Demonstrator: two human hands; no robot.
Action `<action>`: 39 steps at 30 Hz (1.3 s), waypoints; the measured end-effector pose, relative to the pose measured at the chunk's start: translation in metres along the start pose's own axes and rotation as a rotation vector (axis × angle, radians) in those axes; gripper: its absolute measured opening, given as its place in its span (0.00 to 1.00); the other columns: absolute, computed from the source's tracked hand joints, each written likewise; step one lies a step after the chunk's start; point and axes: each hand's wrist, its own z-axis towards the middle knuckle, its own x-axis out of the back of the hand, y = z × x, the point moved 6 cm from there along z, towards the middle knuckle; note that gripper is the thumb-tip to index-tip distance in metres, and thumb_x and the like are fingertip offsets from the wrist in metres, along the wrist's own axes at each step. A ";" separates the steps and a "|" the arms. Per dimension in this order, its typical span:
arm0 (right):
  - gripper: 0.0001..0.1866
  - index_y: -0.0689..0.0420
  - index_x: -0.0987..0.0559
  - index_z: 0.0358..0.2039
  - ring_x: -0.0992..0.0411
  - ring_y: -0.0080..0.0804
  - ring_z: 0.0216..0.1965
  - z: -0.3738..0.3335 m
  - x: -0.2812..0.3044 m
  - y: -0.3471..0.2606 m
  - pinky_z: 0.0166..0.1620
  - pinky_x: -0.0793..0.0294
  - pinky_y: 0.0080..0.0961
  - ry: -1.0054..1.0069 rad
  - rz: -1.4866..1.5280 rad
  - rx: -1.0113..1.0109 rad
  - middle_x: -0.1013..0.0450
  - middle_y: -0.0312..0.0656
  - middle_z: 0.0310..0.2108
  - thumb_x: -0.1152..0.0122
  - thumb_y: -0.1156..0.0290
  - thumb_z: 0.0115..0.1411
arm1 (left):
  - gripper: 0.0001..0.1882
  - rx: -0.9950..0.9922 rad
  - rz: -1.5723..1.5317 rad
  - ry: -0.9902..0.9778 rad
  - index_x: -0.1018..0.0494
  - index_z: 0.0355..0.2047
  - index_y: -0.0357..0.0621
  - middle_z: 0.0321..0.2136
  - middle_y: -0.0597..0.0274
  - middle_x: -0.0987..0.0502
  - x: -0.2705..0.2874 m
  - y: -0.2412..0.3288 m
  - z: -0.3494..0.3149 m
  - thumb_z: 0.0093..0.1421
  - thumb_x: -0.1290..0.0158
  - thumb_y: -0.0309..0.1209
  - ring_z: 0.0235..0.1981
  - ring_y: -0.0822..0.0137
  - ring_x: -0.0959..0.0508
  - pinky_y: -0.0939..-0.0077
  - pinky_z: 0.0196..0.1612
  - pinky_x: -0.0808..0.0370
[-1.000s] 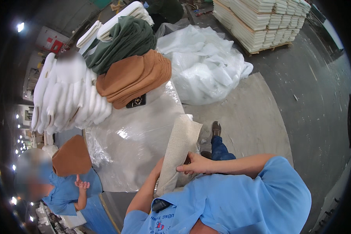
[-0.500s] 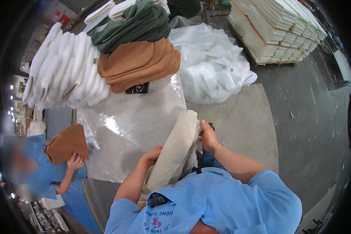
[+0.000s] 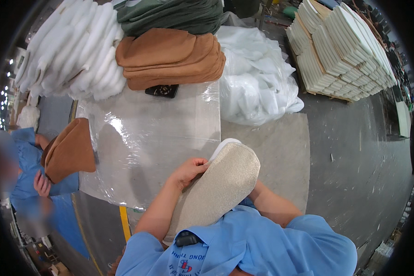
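A beige fabric cushion point(image 3: 221, 181) with a rounded end leans tilted against my front, its broad face turned up. White padding point(image 3: 223, 146) shows along its upper left edge. My left hand point(image 3: 191, 172) pinches that edge, fingers closed on the fabric. My right forearm point(image 3: 276, 202) reaches behind the cushion's right side; the fingers there are hidden. Beyond my hands lies the plastic-covered table point(image 3: 156, 124).
Brown covers point(image 3: 170, 60), a black device point(image 3: 162, 90), white padding pieces point(image 3: 73, 55) and green fabric point(image 3: 170, 16) sit at the table's far side. Plastic-wrapped white bundles point(image 3: 257, 78) and a pallet stack point(image 3: 340, 55) stand beyond. At left, a co-worker holds a brown cover point(image 3: 71, 149).
The cushion has turned so its broad face shows, and white padding now appears at its edge. My right hand has gone behind it. My left hand moved up along the edge.
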 end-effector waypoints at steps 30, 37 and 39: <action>0.26 0.54 0.19 0.51 0.23 0.27 0.40 0.031 0.056 -0.013 0.45 0.20 0.32 0.063 -0.205 0.042 0.21 0.36 0.40 0.40 0.43 0.71 | 0.12 -0.442 0.438 0.574 0.19 0.39 0.38 0.30 0.53 0.19 -0.034 0.035 -0.022 0.68 0.42 0.35 0.32 0.61 0.22 0.65 0.39 0.26; 0.10 0.57 0.15 0.42 0.26 0.21 0.32 0.058 -0.029 -0.145 0.36 0.25 0.23 0.009 -1.060 0.293 0.22 0.31 0.29 0.33 0.64 0.68 | 0.16 -0.439 0.617 0.503 0.21 0.39 0.38 0.27 0.47 0.21 -0.040 0.028 0.003 0.70 0.44 0.40 0.29 0.56 0.22 0.62 0.37 0.26; 0.11 0.59 0.14 0.36 0.26 0.22 0.32 0.054 -0.063 -0.148 0.38 0.25 0.25 -0.157 -1.388 0.212 0.21 0.33 0.28 0.30 0.64 0.64 | 0.15 -0.482 0.597 0.544 0.22 0.38 0.38 0.26 0.47 0.22 -0.041 0.031 0.002 0.70 0.44 0.40 0.28 0.56 0.24 0.62 0.36 0.27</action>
